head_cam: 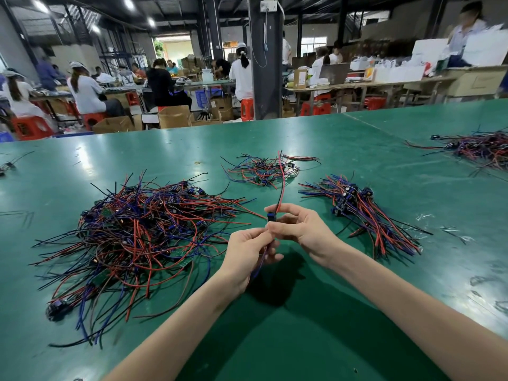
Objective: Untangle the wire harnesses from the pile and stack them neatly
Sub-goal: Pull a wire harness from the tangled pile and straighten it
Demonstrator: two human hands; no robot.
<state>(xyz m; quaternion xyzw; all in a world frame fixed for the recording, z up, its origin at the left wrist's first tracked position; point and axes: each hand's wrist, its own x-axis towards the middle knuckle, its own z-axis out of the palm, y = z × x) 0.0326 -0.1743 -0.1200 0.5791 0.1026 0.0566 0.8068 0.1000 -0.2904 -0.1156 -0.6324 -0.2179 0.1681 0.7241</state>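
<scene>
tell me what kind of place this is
Probably a factory assembly floor: rows of workers on red stools, cardboard boxes on the floor, and a pile of wire harnesses on a green table.

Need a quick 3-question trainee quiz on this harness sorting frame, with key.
1. True or false: the left hand and right hand both hold one harness.
2. The big tangled pile lies: A) left of the hands B) right of them C) off the table.
3. Fill in: the stack with roughly aligned wires lies to the hands' ____.
Key: 1 true; 2 A; 3 right.
</scene>
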